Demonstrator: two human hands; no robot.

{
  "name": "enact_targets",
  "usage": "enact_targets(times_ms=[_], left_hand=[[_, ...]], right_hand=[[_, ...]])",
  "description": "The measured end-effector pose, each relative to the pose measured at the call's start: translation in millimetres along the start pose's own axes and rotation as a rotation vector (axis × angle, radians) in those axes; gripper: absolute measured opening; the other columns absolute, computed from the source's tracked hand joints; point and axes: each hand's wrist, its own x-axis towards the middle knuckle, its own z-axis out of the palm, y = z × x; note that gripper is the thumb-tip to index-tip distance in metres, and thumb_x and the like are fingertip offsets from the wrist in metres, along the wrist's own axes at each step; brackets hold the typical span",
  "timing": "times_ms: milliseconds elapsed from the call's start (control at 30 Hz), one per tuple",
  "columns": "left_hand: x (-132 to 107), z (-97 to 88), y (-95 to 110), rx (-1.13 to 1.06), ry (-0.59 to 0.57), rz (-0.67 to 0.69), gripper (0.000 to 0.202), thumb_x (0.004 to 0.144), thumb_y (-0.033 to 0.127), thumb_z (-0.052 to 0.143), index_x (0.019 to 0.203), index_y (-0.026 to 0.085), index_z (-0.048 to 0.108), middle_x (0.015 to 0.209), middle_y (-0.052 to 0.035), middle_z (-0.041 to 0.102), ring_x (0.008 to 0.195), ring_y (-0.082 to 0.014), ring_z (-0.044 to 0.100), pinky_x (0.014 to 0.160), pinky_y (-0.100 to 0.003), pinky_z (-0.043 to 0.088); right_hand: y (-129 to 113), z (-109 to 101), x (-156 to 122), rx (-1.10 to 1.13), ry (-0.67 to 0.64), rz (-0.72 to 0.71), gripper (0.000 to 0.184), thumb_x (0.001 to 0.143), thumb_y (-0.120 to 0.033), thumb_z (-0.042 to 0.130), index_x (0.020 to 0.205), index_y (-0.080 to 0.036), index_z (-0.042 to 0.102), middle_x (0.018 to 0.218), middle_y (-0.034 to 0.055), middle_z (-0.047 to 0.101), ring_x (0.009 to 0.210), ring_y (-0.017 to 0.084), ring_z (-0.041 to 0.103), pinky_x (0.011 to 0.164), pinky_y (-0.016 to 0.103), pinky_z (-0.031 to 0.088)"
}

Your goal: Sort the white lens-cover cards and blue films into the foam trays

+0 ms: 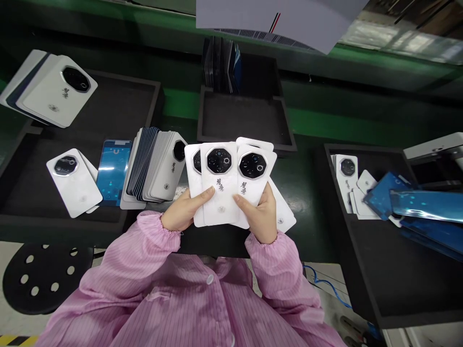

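Note:
Both my hands hold a fanned stack of white phone back covers (pixel 221 185) with black octagonal camera rings, above the green bench. My left hand (pixel 183 211) grips the stack's left side, thumb pressed on the front cover. My right hand (pixel 259 214) grips the right side, thumb on the front as well. One more white cover (pixel 285 214) sticks out behind my right hand. Pink sleeves cover both arms.
A leaning row of white covers (pixel 155 166) stands left of my hands, beside a blue-filmed part (pixel 113 171) and a single cover (pixel 74 180) in a black tray (pixel 21 193). Another black tray (pixel 376 260) at right holds covers and blue films. A perforated stool (pixel 43 277) is lower left.

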Motion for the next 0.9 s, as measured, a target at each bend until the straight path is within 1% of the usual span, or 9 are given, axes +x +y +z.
enact_targets(times_ms=[233, 333, 467, 667, 900], left_hand=[[0.5, -0.9, -0.5, 0.007, 0.014, -0.003, 0.042, 0.078, 0.025, 0.065, 0.119, 0.02, 0.058, 0.12, -0.0105, 0.062, 0.109, -0.0296, 0.058, 0.096, -0.047, 0.044], [0.5, -0.1, 0.0, -0.016, 0.029, -0.013, 0.041, 0.078, 0.023, 0.064, 0.119, 0.02, 0.058, 0.12, -0.0105, 0.062, 0.108, -0.0292, 0.059, 0.095, -0.046, 0.046], [1.1, 0.6, 1.1, -0.063, 0.025, -0.035, 0.038, 0.079, 0.021, 0.063, 0.117, 0.019, 0.059, 0.119, -0.0109, 0.063, 0.108, -0.0284, 0.059, 0.095, -0.044, 0.046], [2.6, 0.5, 0.8, -0.126, -0.01, -0.084, 0.039, 0.081, 0.02, 0.06, 0.12, 0.017, 0.057, 0.121, -0.0119, 0.061, 0.111, -0.0294, 0.057, 0.099, -0.046, 0.043], [2.3, 0.6, 0.7, -0.12, 0.014, -0.087, 0.037, 0.081, 0.019, 0.06, 0.118, 0.016, 0.059, 0.117, -0.0124, 0.064, 0.109, -0.0292, 0.059, 0.099, -0.046, 0.042]], right_hand=[[0.1, 0.0, -0.3, 0.014, -0.002, 0.012, 0.059, 0.066, -0.022, 0.073, 0.12, -0.023, 0.048, 0.116, 0.0075, 0.061, 0.106, 0.025, 0.059, 0.089, 0.044, 0.052], [0.3, 0.0, -0.2, 0.006, 0.003, 0.019, 0.058, 0.066, -0.023, 0.074, 0.118, -0.022, 0.049, 0.117, 0.0079, 0.061, 0.108, 0.025, 0.059, 0.09, 0.045, 0.051], [-0.6, -0.5, -0.3, 0.014, -0.008, 0.021, 0.061, 0.066, -0.022, 0.074, 0.121, -0.023, 0.047, 0.12, 0.0082, 0.059, 0.11, 0.026, 0.057, 0.092, 0.047, 0.049], [-3.1, -2.7, 0.7, 0.06, -0.03, 0.03, 0.059, 0.066, -0.021, 0.074, 0.12, -0.023, 0.048, 0.119, 0.0078, 0.06, 0.108, 0.026, 0.058, 0.091, 0.047, 0.05], [-1.7, -3.7, 1.5, 0.058, -0.035, 0.015, 0.061, 0.066, -0.023, 0.074, 0.12, -0.024, 0.048, 0.119, 0.0074, 0.06, 0.109, 0.026, 0.058, 0.091, 0.047, 0.05]])
